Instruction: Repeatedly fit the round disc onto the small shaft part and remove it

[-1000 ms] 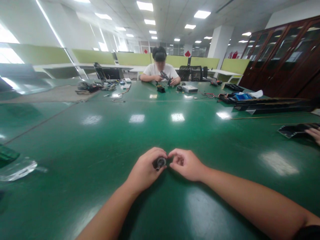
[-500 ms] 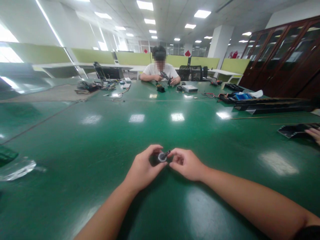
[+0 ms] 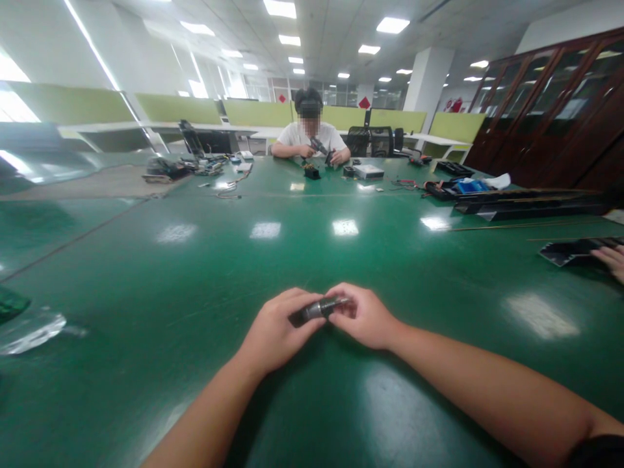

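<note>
A small dark cylindrical part [image 3: 314, 311] with a silvery band and a narrower end lies sideways between my hands, just above the green table [image 3: 312, 253]. My left hand [image 3: 280, 328] is closed around its thicker end, thumb below and fingers over the top. At the narrow end, my right hand [image 3: 363, 315] has its thumb and fingers curled about the tip, which is blurred and partly hidden by them. What kind of part it is I cannot make out.
Across the table a person [image 3: 309, 140] in a white top holds a power tool [image 3: 319, 144]. At right, another person's hand [image 3: 611, 259] touches a black angled panel [image 3: 560, 252]. Long black strips [image 3: 531, 205] lie beyond it. Clear plastic [image 3: 34, 331] is at left.
The cylindrical part has turned in my left hand from facing me end-on to pointing right. My right hand's fingers have come around its narrow end.
</note>
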A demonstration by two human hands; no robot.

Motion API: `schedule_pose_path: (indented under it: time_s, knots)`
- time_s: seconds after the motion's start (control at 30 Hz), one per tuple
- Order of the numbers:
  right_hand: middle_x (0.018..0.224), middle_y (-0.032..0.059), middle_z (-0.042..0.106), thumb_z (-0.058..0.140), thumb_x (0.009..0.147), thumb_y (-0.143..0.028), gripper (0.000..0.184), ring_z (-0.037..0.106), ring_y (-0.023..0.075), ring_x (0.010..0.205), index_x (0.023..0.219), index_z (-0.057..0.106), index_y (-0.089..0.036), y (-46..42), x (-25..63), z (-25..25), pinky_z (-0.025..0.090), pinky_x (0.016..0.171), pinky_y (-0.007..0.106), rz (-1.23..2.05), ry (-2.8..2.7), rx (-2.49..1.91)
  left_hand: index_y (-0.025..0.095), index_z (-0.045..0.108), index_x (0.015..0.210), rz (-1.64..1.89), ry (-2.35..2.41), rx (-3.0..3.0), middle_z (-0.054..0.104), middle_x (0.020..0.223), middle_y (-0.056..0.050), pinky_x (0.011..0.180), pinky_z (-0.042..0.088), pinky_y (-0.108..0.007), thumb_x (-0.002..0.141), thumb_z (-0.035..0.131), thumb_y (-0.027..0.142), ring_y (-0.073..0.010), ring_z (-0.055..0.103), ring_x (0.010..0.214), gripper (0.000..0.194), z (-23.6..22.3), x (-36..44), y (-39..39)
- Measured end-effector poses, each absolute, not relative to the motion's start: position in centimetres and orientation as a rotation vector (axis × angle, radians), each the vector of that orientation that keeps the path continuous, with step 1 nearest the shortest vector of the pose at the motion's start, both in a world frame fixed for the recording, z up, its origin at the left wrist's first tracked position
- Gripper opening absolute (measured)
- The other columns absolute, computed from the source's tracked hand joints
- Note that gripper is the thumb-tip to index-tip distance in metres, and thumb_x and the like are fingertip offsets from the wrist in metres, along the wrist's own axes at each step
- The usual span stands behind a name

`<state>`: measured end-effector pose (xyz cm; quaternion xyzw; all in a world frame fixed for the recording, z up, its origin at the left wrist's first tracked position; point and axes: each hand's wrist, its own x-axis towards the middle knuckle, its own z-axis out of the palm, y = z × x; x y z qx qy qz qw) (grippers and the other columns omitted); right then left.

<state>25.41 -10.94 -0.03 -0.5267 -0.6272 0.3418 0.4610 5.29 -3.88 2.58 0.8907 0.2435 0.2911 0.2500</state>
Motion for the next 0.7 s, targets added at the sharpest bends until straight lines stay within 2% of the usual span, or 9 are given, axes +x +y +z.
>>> schedule_pose_path:
  time_s: [0.1, 0.23, 0.7]
  knots:
    - [0.083, -0.0003, 0.064, 0.065, 0.077, -0.016, 0.032, 0.056, 0.0108, 0.064, 0.109, 0.060, -0.019, -10.87, 25.42, -0.19, 0.046, 0.062, 0.023, 0.855, -1.499, -1.278, 0.030, 0.068, 0.114, 0.755, 0.671, 2.417, 0.069, 0.106, 0.000, 0.086, 0.049, -0.027, 0.089, 0.067, 0.031, -0.0146, 0.063, 0.095, 0.026, 2.64, 5.39, -3.91]
    - [0.090, 0.0013, 0.067, 0.065, 0.078, -0.016, 0.024, 0.058, 0.0114, 0.067, 0.102, 0.061, -0.019, -10.76, 25.46, -0.32, 0.048, 0.064, 0.023, 0.849, -1.507, -1.282, 0.028, 0.067, 0.113, 0.754, 0.711, 2.400, 0.069, 0.105, 0.000, 0.087, 0.049, -0.027, 0.087, 0.068, 0.030, -0.0152, 0.063, 0.096, 0.026, 2.42, 5.47, -3.87]
    - [0.091, 0.0026, 0.070, 0.063, 0.078, -0.015, 0.021, 0.065, 0.0158, 0.079, 0.099, 0.065, -0.018, -10.91, 25.46, 0.25, 0.052, 0.075, 0.027, 0.805, -1.561, -1.265, 0.026, 0.067, 0.110, 0.725, 0.645, 2.398, 0.069, 0.106, -0.003, 0.087, 0.050, -0.029, 0.089, 0.066, 0.031, -0.0178, 0.064, 0.096, 0.022, 2.63, 5.83, -3.99]
